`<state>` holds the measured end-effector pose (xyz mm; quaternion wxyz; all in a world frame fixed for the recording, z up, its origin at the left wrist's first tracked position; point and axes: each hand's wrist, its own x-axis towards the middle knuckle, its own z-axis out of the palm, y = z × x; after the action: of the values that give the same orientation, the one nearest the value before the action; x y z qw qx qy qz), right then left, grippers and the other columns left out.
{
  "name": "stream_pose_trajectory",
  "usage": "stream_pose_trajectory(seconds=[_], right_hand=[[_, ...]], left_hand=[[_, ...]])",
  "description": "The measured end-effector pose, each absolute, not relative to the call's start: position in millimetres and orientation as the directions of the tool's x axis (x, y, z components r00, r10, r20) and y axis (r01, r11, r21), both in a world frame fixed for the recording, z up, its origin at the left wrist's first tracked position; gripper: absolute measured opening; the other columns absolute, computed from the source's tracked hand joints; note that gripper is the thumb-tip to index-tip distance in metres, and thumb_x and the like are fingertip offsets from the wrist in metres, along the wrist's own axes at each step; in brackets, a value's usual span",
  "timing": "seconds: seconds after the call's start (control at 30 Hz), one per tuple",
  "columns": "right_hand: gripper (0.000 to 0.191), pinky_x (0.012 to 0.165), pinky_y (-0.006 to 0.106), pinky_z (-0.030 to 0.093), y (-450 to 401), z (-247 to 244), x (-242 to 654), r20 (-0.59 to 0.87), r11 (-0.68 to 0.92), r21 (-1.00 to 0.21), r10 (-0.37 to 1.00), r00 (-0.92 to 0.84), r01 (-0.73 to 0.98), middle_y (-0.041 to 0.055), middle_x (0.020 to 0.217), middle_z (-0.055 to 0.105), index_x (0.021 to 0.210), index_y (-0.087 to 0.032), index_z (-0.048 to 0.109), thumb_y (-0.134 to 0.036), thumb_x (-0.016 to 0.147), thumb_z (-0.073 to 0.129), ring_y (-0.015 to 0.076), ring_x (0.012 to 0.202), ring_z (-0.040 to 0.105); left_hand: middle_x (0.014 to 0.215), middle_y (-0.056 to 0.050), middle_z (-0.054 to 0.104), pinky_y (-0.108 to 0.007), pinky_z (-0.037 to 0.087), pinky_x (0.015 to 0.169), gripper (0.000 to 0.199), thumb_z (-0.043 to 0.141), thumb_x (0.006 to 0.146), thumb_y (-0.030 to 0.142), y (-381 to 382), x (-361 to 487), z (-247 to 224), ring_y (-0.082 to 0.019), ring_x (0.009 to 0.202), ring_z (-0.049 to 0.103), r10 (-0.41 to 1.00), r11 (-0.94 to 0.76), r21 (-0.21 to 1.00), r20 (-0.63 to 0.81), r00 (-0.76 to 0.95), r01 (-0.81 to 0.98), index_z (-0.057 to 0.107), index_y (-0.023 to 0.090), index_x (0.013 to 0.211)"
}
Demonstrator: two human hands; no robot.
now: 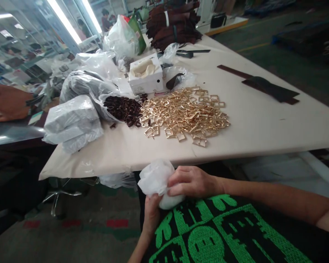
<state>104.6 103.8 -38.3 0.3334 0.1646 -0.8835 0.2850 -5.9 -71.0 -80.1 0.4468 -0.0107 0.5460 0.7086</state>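
Bundle of white wrapping (155,177), just off the six o'clock edge of the table (263,128), is squeezed between right hand (193,180) and left hand (151,213), probably keeping its folds gathered, while gold buckles (185,115) at its one o'clock and dark loops (126,110) at eleven lie heaped, seemingly for reach.

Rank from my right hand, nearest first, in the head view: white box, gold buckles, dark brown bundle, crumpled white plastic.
1. Crumpled white plastic, gripped by your right hand.
2. Gold buckles, heaped ahead on the table.
3. White box, behind the buckles, leftward.
4. Dark brown bundle, farther back.
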Motion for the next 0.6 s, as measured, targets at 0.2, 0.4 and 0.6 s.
stream_pose_trajectory(seconds=[0.2,0.4,0.6], right_hand=[[0.009,0.082,0.025,0.051,98.1,-51.5,96.3,0.667,0.637,-0.603,0.073,-0.741,-0.480,0.0044,0.096,0.066,0.099,-0.022,0.065,-0.024,0.095,0.057,0.0130,0.090,0.062],[0.027,0.073,0.025,0.050,89.2,-58.4,97.8,0.338,0.104,-0.941,0.263,-0.904,-0.322,0.0040,0.097,0.065,0.098,-0.017,0.066,-0.032,0.079,0.079,0.0137,0.084,0.060],[0.047,0.060,0.019,0.039,78.2,-54.1,92.4,-0.161,-0.435,-0.899,0.195,-0.967,0.062,-0.0044,0.080,0.059,0.091,-0.016,0.059,-0.036,0.062,0.089,0.0080,0.067,0.048]], left_hand=[[0.075,-0.006,0.072,-0.032,0.059,0.065,0.064,0.089,0.048,0.055,-72.0,-15.5,-71.6,-0.026,0.072,0.070,0.538,0.039,0.847,-0.464,-0.703,-0.530,0.073,0.015,0.095],[0.122,-0.014,0.067,-0.041,0.059,0.088,0.070,0.088,0.051,0.060,-83.1,-14.8,-76.6,-0.038,0.115,0.063,0.691,-0.174,0.969,-0.007,-0.722,-0.177,0.072,0.019,0.105],[0.142,-0.016,0.054,-0.052,0.047,0.107,0.093,0.095,0.051,0.040,-101.2,-16.9,-84.0,-0.040,0.128,0.054,0.769,-0.148,0.988,0.145,-0.622,0.047,0.056,0.022,0.134]])
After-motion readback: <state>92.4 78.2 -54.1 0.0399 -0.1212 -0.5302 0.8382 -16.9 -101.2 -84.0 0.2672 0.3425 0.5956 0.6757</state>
